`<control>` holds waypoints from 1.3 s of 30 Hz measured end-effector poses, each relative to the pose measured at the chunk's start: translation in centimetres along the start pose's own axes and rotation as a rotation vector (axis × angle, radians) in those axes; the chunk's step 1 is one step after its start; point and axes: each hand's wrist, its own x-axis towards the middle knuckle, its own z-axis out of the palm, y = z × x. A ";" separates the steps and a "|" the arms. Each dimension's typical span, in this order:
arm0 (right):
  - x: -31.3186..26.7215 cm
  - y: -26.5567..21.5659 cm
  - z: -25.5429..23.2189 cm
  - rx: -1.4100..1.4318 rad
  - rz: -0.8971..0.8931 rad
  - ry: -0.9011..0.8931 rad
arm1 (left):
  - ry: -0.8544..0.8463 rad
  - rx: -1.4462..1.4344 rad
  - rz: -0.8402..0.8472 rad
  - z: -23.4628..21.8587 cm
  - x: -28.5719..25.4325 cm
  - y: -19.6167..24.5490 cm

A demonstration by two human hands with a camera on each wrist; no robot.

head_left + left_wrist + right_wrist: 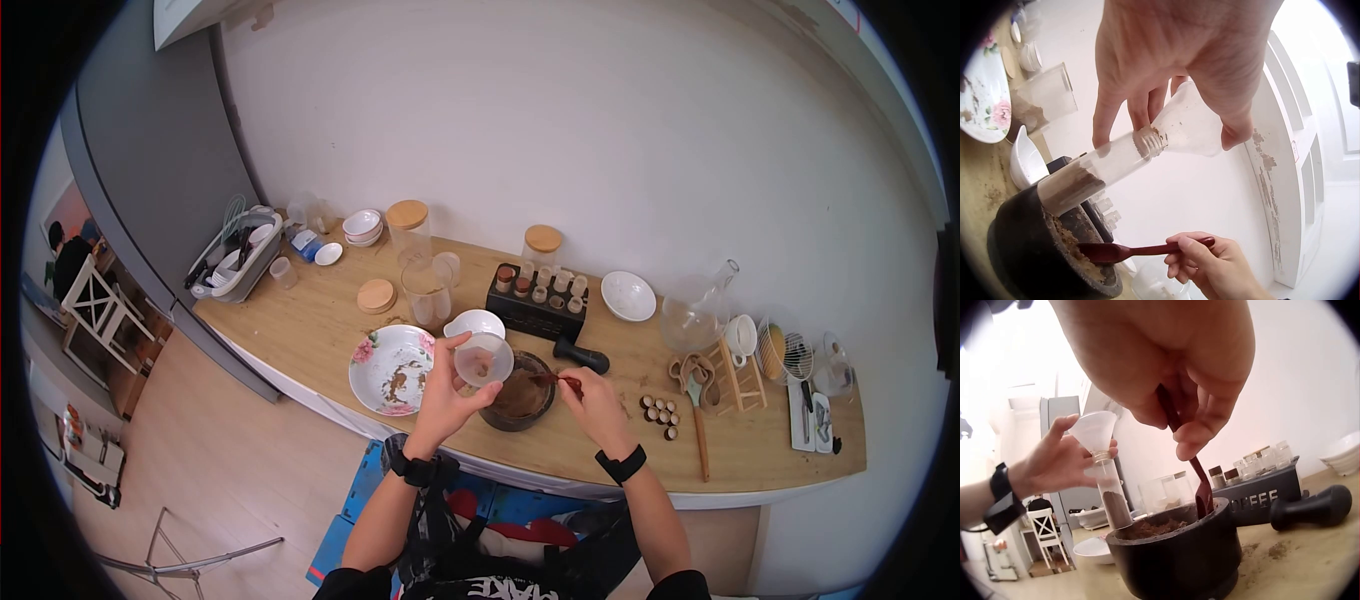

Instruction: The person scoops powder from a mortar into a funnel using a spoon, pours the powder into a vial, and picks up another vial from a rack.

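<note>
My left hand (pixel 447 400) holds a translucent funnel (pixel 1192 122) set in the mouth of a clear glass tube (pixel 1094 172), partly filled with brown powder. The tube leans at the rim of a black mortar (pixel 1175 556) that contains brown powder (pixel 520 393). Pinched in my right hand (pixel 600 410) is a dark red spoon (pixel 1141 250), its bowl down in the powder inside the mortar. In the right wrist view the funnel (pixel 1094 430) stands upright above the tube (pixel 1112 494).
A black pestle (pixel 1313 507) lies right of the mortar. Behind is a black rack (pixel 535 316) of small jars. A flowered dish (pixel 375 383) with brown residue and a white spouted bowl (pixel 1027 159) are on the left. Small capped pieces (pixel 660 412) and a long-handled spatula (pixel 700 430) lie right.
</note>
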 end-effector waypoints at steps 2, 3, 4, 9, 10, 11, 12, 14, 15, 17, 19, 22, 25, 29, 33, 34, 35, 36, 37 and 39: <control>-0.2 1.0 0.5 0.043 0.042 0.019 | 0.003 0.005 0.001 0.0 0.0 0.1; -0.1 1.5 0.7 0.111 0.131 -0.001 | 0.005 0.009 0.002 0.0 0.0 0.1; -0.1 1.9 0.9 0.180 0.220 -0.019 | 0.003 0.009 0.002 0.0 0.0 0.0; -0.7 4.7 3.6 0.427 0.424 0.086 | 0.000 -0.007 -0.003 0.0 0.0 -0.2; -0.7 5.2 4.0 0.516 0.471 0.118 | 0.014 0.000 0.005 0.0 0.0 -0.1; -0.8 5.5 4.2 0.521 0.459 0.106 | 0.010 0.021 0.001 0.0 0.0 -0.1; -0.9 5.8 4.2 0.571 0.487 0.131 | 0.004 0.040 -0.005 -0.1 0.0 0.0; -0.9 5.6 4.1 0.649 0.540 0.160 | -0.009 0.035 -0.035 -0.2 -0.1 0.3; -0.9 5.5 3.8 0.648 0.538 0.161 | -0.033 0.025 -0.071 -0.2 -0.1 0.4; -0.8 5.3 3.3 0.726 0.577 0.214 | -0.032 0.024 -0.061 -0.1 0.0 0.5; -0.6 5.1 2.5 0.764 0.577 0.228 | -0.032 0.023 -0.054 -0.2 0.0 0.5; 0.0 4.0 0.7 0.815 0.547 0.249 | -0.035 0.034 -0.056 -0.2 0.0 0.3; 1.1 2.6 -1.3 0.855 0.503 0.270 | -0.041 0.020 -0.058 -0.1 0.0 0.2; 2.7 -0.8 -3.8 0.932 0.411 0.303 | -0.038 0.029 -0.061 0.0 0.0 0.2; 3.7 -3.7 -4.8 0.991 0.343 0.310 | -0.030 0.041 -0.061 0.1 0.0 0.1; 3.7 -4.3 -4.8 0.993 0.344 0.311 | -0.031 0.043 -0.062 0.1 0.0 0.0; 3.7 -4.8 -4.8 1.002 0.325 0.280 | -0.036 0.036 -0.057 0.1 0.0 -0.1; 3.8 -5.3 -4.6 1.011 0.306 0.249 | -0.041 0.030 -0.052 0.1 0.1 -0.1; 3.8 -5.7 -4.4 1.013 0.307 0.249 | -0.041 0.032 -0.053 0.1 0.1 0.0; 3.8 -6.3 -3.9 0.963 0.281 0.222 | -0.052 0.022 -0.080 0.1 0.1 0.2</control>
